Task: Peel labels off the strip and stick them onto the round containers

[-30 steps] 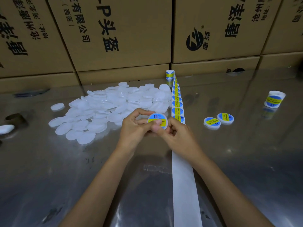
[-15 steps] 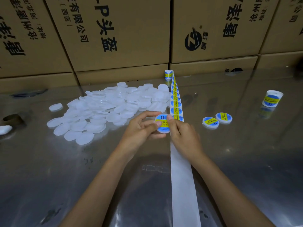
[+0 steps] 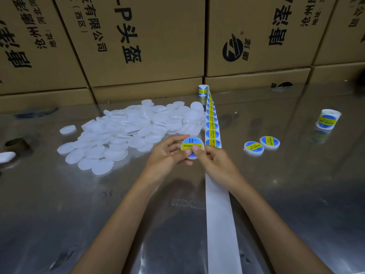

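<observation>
Above the shiny table, my left hand (image 3: 167,155) grips a round white container (image 3: 192,147) that carries a blue and yellow label. My right hand (image 3: 215,165) holds its right side, the thumb pressing on the label's face. A white backing strip (image 3: 219,214) runs from the near edge up the middle, with several blue and yellow labels (image 3: 212,125) on its far part, ending at a small roll (image 3: 203,90). A heap of plain white containers (image 3: 138,131) lies left of the strip. Two labelled containers (image 3: 261,145) lie flat to the right.
Brown cardboard boxes (image 3: 138,46) wall off the back of the table. Another label roll (image 3: 326,119) stands at the far right. At the left edge are a brown tape ring (image 3: 16,144) and a white object (image 3: 7,156). Bare steel tabletop (image 3: 88,214) lies near me.
Both hands kept the labelled container between them, lowering it slightly and then shifting it a little. The right thumb went on pressing over the label's face.
</observation>
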{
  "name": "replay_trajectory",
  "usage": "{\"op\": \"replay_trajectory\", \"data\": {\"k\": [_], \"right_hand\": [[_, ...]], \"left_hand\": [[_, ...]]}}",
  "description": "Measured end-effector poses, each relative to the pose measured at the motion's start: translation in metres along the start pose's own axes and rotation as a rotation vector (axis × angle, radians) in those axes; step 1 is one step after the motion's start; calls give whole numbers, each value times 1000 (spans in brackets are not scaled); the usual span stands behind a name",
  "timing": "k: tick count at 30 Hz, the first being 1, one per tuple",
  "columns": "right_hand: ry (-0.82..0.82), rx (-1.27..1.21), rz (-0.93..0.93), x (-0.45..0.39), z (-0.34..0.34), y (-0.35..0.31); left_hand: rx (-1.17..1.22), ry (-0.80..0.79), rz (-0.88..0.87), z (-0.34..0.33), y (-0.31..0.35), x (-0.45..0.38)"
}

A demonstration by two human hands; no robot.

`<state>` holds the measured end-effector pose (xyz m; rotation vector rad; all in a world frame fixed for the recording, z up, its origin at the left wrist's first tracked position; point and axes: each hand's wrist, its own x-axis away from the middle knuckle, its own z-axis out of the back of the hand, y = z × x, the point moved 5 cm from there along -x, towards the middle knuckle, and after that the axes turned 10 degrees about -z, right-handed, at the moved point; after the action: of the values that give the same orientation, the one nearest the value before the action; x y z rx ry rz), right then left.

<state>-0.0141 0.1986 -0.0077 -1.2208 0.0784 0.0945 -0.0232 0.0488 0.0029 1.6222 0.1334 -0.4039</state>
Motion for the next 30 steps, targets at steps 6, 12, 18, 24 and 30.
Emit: {"op": "replay_trajectory", "data": {"k": [6,12,18,24,30], "right_hand": [[-118,89,-114,-4,1,9],[124,-300,-462,-12,36,30],[299,-1137,-594,-13,66,54],[301,-1417,-612,-12,74,60],[301,-1220,-601,-17,66,58]], "left_hand": [[-98,127,-22,3,-11,-1],[-89,82,81,-6,-32,2],[-168,53,79,-6,-37,1],[-180,72,88,-6,-40,1],[-271,184,81,-5,-42,-8]]}}
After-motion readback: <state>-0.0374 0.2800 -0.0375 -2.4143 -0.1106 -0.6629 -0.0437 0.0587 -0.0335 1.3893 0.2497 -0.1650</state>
